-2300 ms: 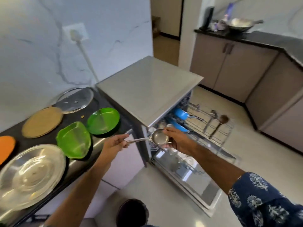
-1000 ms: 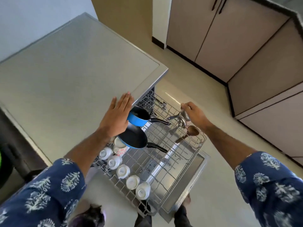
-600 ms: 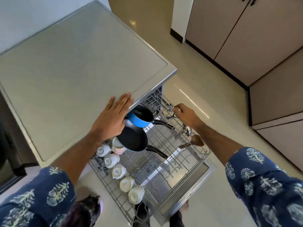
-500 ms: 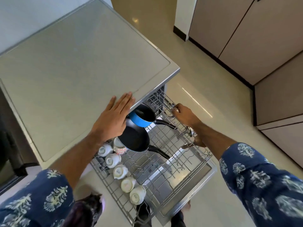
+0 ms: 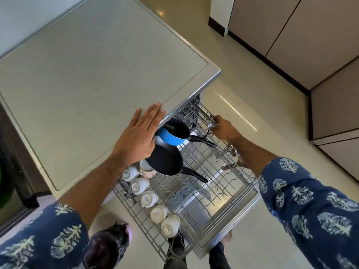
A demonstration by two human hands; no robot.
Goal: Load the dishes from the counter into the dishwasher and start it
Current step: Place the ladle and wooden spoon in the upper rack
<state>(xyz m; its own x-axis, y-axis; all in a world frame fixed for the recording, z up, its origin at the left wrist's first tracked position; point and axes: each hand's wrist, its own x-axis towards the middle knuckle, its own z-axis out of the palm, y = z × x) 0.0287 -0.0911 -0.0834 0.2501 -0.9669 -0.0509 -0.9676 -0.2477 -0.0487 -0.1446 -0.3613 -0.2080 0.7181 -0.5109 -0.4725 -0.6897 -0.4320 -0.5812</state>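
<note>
The dishwasher's wire rack (image 5: 204, 193) is pulled out over the open door (image 5: 233, 228). In it lie a blue saucepan (image 5: 171, 139), a black frying pan (image 5: 165, 162) and a row of several white cups (image 5: 145, 199) upside down along the left side. My left hand (image 5: 138, 138) rests flat, fingers together, on the edge of the dishwasher top (image 5: 97, 74). My right hand (image 5: 223, 129) reaches to the rack's far right side, fingers closed around a steel ladle (image 5: 211, 124). A small steel pan (image 5: 232, 150) and a wooden spoon (image 5: 227, 167) lie partly hidden under my right forearm.
Beige cabinets (image 5: 291, 35) line the wall across the pale floor. At the left edge a dark counter front shows a sliver of green plate (image 5: 2, 187). A dark round bin (image 5: 104, 247) stands on the floor by my feet (image 5: 176, 247).
The steel pan passed from both hands to my right, which carried it into the rack. My left hand went flat onto the dishwasher top. My right hand then slid toward the rack's back.
</note>
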